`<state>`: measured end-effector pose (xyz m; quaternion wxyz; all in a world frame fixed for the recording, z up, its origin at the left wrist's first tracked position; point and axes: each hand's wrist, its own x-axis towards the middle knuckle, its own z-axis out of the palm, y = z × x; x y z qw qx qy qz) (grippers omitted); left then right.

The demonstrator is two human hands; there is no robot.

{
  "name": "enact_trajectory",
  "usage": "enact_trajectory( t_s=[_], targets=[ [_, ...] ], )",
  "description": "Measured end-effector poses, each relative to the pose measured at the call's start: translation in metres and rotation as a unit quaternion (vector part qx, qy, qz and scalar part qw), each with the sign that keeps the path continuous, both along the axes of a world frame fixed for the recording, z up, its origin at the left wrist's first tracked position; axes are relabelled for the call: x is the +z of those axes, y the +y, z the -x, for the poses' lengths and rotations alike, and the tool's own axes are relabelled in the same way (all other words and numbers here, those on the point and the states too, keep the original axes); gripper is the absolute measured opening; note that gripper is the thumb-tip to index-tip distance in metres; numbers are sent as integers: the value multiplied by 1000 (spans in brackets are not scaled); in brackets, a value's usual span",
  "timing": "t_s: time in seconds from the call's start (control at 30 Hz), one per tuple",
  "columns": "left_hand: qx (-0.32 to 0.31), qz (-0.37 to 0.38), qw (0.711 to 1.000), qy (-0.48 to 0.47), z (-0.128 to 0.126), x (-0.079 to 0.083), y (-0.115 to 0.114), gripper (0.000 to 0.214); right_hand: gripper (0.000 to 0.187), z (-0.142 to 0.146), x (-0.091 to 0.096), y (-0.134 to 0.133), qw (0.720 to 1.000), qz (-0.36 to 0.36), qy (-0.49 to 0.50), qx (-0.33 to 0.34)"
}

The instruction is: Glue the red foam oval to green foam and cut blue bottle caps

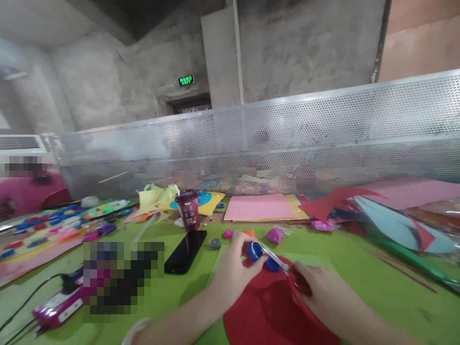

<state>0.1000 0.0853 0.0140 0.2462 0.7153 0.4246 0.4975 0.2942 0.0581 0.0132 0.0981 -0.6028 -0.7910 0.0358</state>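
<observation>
Over a green counter (388, 299) facing a perforated silver metal partition (323, 139) and grey concrete wall (305, 52), the left hand (237, 262) holds a round blue cap (255, 250), the right hand (318, 287) red-handled metal scissors (286, 268), above red paper (257, 309).

— Passable left of the left hand (240, 266)?

— Yes, over green desk (168, 297), as far as the flat phone (186, 252); just behind it, blocked by a tall cup (189, 212)

— And straight ahead?

— Cramped between left and right hand (316, 288) by scissors (285, 267) and a blue round piece (255, 256); farther on, walled off by a perforated metal screen (287, 139) beyond stacked paper (260, 207)

— Right side?

— Roomier past the right hand, up to thin red sticks (409, 274) and a slanting green bundle (409, 257)
</observation>
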Motion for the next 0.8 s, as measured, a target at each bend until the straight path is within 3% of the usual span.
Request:
enact_trajectory(
  t_s=[0.13,0.4,0.6,0.8],
  targets=[
    [-13,9,999,-35,-1,-1,1,30,9,-1,1,1,1000,3,0,1],
    [5,34,999,-30,0,2,-3,25,12,0,1,-3,1000,14,13,10],
    [25,-4,1000,-9,0,1,-3,27,14,1,-2,-3,1000,12,7,8],
    [10,6,1000,-19,1,2,-4,26,13,2,0,-5,1000,16,1,7]
  ],
)
